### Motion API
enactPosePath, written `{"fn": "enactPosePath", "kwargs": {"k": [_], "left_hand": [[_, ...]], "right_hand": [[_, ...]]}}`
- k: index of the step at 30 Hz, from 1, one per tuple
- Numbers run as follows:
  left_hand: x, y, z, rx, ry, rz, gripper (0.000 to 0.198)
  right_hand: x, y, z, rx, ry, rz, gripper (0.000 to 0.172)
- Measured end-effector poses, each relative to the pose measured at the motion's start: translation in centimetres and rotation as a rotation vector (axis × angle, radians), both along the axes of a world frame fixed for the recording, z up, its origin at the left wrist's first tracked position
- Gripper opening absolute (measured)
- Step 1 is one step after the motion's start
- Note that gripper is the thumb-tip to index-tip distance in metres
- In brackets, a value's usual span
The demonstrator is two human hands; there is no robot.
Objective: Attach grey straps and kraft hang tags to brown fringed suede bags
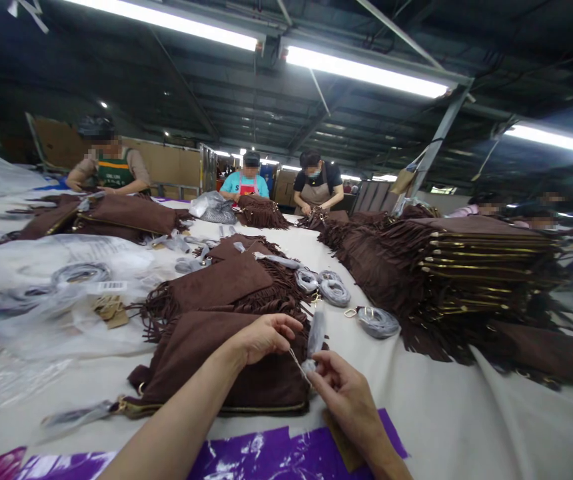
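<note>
A thin pale string (299, 365) stretches between my two hands above a dark brown suede-like zip bag (201, 347). My left hand (269, 335) pinches its upper end, thumb and fingers together. Lower down and to the right, my right hand (339, 381) is closed on the other end. A brown card tag (342, 443) shows partly from under my right hand; whether the string joins it is hidden. Beside my fingers lies a plastic-wrapped strip (316, 330). The bag's brass zipper (246, 409) faces me, with a wrapped pull (79, 417) at its left end.
More fringed bags (221, 283) lie behind. At right stands a tall stack of zip bags (486, 267). Wrapped coiled straps (377, 322) rest mid-table; plastic bags (81, 320) spread at left. Purple plastic (266, 457) lines the near edge. Several co-workers (316, 183) stand beyond.
</note>
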State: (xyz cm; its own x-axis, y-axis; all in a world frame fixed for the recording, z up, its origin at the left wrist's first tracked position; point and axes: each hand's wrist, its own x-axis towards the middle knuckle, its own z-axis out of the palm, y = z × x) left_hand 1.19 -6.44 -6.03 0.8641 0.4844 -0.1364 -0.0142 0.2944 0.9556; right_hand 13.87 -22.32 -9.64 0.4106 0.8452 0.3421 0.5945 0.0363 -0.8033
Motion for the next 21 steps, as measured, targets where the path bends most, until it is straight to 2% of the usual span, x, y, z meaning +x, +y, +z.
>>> {"fn": "enactPosePath", "kwargs": {"k": [4,9,12,15,17,18,21], "left_hand": [[-0.4,0.3,0.8,-0.054,-0.121,0.048,0.054],[0.6,-0.5,1.2,-0.073,-0.191,0.066,0.052],[0.7,-1.6,1.6,-0.011,-0.173,0.076,0.049],[1.0,-1.3,0.3,0.088,-0.107,0.111,0.047],[2.0,-0.3,-1.4,0.198,-0.062,0.059,0.038],[2.6,0.0,-2.1,0.263,-0.03,-0.019,0.036],[3.6,0.1,-3.2,0.42,0.056,-0.124,0.04]], "right_hand": [[-0.1,0.5,0.6,-0.081,0.194,0.048,0.03],[-0.3,2.0,1.7,0.052,-0.02,0.075,0.019],[-1.0,2.0,2.0,0.074,0.004,0.006,0.015],[-1.1,2.3,1.6,0.107,0.163,-0.085,0.012],[-0.5,2.7,1.1,0.132,0.275,-0.128,0.011],[-0.2,2.8,1.0,0.148,0.299,-0.145,0.01],[-0.2,2.6,1.1,0.183,0.336,-0.191,0.009]]}}
